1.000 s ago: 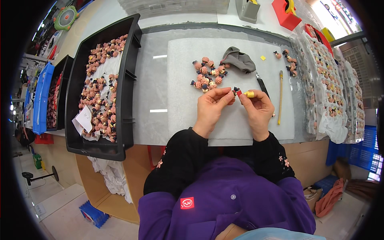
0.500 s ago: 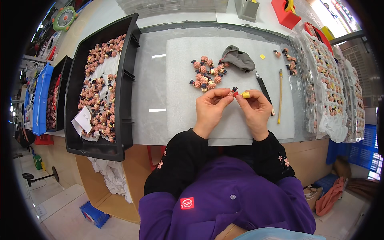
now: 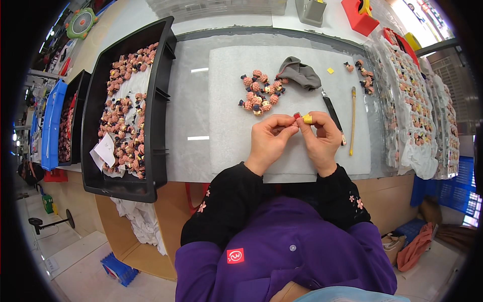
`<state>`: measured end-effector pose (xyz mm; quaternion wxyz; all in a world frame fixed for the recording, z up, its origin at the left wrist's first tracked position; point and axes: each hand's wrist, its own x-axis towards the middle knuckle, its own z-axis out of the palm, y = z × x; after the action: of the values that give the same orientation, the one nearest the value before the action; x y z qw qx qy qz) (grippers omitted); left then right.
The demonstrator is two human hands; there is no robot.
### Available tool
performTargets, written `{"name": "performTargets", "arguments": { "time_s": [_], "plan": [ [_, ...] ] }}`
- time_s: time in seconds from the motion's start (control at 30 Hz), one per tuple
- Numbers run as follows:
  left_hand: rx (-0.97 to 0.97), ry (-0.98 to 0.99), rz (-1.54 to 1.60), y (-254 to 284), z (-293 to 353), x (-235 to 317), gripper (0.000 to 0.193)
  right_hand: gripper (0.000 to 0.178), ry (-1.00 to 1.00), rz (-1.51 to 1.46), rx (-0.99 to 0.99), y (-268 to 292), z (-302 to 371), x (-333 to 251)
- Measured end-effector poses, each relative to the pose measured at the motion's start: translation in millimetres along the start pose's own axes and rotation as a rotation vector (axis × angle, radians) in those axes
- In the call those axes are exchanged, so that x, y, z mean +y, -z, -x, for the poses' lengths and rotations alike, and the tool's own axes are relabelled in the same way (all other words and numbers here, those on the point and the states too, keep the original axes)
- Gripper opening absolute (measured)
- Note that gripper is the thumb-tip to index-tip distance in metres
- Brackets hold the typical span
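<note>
Over the pale mat, my left hand and my right hand meet with fingertips pinched together. Between them is a small figurine, now mostly covered by the fingers. A small red bit shows at the meeting point; I cannot tell whether it belongs to the figurine. Yellow wrapping covers the tip of my right index finger. Just beyond my left hand lies a loose cluster of pink figurines with dark tops. A craft knife with a black handle rests right of my right hand.
A black crate of similar figurines stands at left. On the mat lie a grey cloth, a yellow square and a thin stick. Several figurines sit near clear trays at right. A red tape dispenser stands behind.
The figurine's dark top and pink body showed between my fingers before; now they are turned or covered. My left hand has shifted slightly right, closer to the right hand.
</note>
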<state>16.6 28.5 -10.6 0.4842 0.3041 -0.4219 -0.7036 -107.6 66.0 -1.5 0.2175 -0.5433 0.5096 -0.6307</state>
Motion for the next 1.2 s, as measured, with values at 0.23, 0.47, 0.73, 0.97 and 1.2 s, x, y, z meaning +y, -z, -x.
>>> {"name": "performTargets", "arguments": {
  "time_s": [0.23, 0.47, 0.73, 0.97, 1.2],
  "plan": [
    [0.002, 0.002, -0.008, 3, -1, 0, 0.015, 0.016, 0.031, 0.034, 0.011, -3, -1, -4],
    [0.122, -0.054, 0.051, 5, -4, 7, 0.014, 0.015, 0.038, 0.315, -0.004, 1, 2, -1],
    [0.050, 0.102, 0.162, 5, -6, 8, 0.020, 0.015, -0.120, -0.059, 0.219, -1, -1, 1],
    [0.032, 0.079, 0.108, 5, -7, 6, 0.021, 0.020, -0.207, -0.219, 0.259, -1, -2, -1],
    [0.032, 0.176, 0.171, 6, -8, 9, 0.020, 0.026, -0.235, -0.272, 0.178, 6, -17, -10]
  ]
}}
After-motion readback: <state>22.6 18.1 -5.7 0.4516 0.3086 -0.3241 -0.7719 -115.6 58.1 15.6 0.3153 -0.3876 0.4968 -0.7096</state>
